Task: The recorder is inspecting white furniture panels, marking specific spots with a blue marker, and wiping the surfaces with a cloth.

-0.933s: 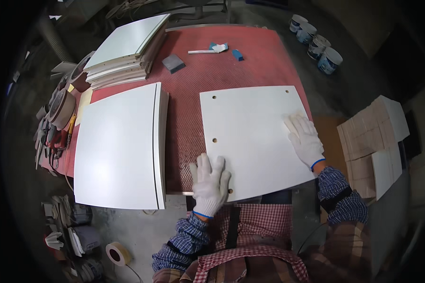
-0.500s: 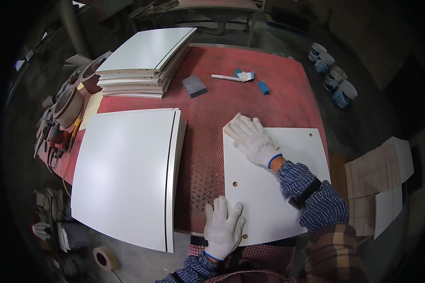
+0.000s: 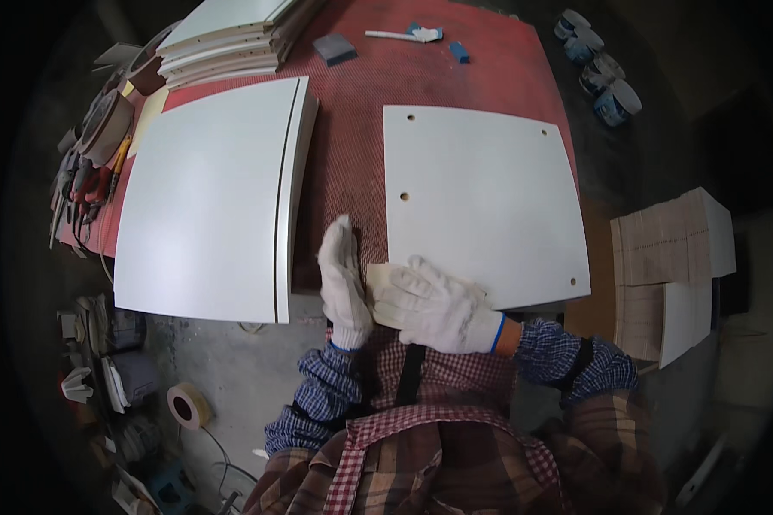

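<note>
A white panel [image 3: 489, 197] with several round holes lies on the red mesh-topped table [image 3: 352, 163], right of centre. My gloved right hand [image 3: 438, 305] lies across the panel's near left corner, fingers stretched over a pale yellow sheet of sandpaper [image 3: 380, 283]. Part of that sheet sticks out past the fingertips; the rest is hidden under the hand. Just left of it, my gloved left hand [image 3: 343, 275] is held on edge, fingers straight and nothing visible in it. A gap separates it from the stack of white panels [image 3: 206, 197] on the left.
Another white panel stack [image 3: 223, 43] stands at the far left. A grey sanding block [image 3: 334, 49], a white stick [image 3: 390, 35] and a blue block [image 3: 459, 52] lie at the back. Paint tins [image 3: 617, 103] and stacked boards [image 3: 661, 266] stand to the right; tape [image 3: 189, 406] lies below left.
My right hand has moved with the sandpaper from the panel's far left corner to its near left corner. My left hand has come off the panel to the left. The view has tilted downward.
</note>
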The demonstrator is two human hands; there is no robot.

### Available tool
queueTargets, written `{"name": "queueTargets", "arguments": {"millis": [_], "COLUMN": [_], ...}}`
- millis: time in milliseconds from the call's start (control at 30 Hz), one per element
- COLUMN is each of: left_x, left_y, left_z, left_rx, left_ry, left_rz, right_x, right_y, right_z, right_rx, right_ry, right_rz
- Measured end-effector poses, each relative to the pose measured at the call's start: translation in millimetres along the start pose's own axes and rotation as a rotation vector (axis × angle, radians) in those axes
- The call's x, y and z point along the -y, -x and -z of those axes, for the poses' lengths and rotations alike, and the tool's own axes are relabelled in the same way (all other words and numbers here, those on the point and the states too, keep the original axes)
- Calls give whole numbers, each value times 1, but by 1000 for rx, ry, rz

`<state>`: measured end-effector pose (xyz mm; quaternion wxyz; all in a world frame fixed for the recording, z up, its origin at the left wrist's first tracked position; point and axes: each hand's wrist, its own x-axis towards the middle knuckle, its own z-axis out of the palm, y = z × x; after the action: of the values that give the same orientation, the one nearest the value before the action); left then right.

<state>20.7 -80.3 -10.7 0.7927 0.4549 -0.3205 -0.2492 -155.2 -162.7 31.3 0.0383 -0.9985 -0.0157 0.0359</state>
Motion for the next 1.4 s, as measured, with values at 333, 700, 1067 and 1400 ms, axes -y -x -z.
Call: {"name": "queueTargets", "arguments": {"millis": [333, 700, 1067, 1400], "left_x": [-19, -14, -61, -63], "left_y": [-4, 41, 61, 56], "left_z": [-13, 4, 34, 23], "left_rx": [201, 348, 157, 138], "left_ry": [-674, -1099, -126, 28], "left_rz": [177, -162, 1127, 1139], "right_x": [-109, -28, 5, -146], "right_y": [165, 183, 25, -77], "right_z": [4, -16, 0, 3], "right_rx": [-236, -322, -183, -403], "right_ry": [11, 32, -63, 187], "right_rz": [-907, -1069, -277, -412]}}
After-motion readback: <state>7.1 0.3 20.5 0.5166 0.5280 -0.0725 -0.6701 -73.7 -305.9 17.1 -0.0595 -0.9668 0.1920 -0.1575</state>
